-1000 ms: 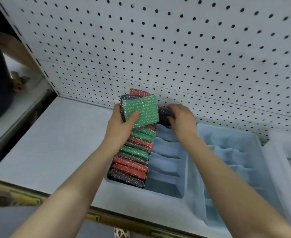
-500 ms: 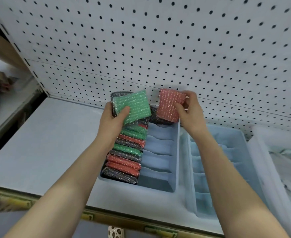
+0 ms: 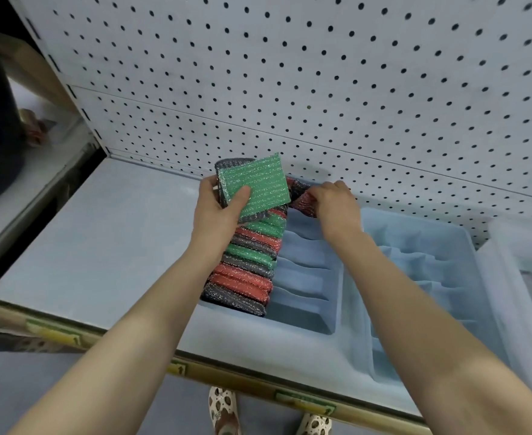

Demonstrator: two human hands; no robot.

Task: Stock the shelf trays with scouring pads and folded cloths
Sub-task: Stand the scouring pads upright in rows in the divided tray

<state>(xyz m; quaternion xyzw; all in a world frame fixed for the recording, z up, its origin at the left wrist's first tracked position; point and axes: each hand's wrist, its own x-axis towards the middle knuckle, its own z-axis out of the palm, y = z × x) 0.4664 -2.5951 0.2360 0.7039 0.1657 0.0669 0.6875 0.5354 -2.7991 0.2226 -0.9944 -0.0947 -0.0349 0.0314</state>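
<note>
My left hand (image 3: pixel 219 211) grips a small stack of scouring pads with a green pad (image 3: pixel 258 183) on top and a grey one under it, held above the blue divided tray (image 3: pixel 302 321). The tray's left column holds a row of several red, green and grey pads (image 3: pixel 245 265) standing on edge. My right hand (image 3: pixel 336 208) pushes a red pad (image 3: pixel 303 204) down into the far slot of the tray's right column, fingers curled over it. A grey pad (image 3: pixel 299 186) sits just behind it.
A second blue divided tray (image 3: pixel 446 246) stands to the right, then a clear bin (image 3: pixel 509 252) with pale cloths. White pegboard (image 3: pixel 321 89) backs the shelf. The shelf's front edge (image 3: pixel 70 328) carries yellow label strips. Bare shelf lies to the left.
My right hand lifted a red pad from the held stack and has lowered it into the far slot of the right column. My left hand has barely moved.
</note>
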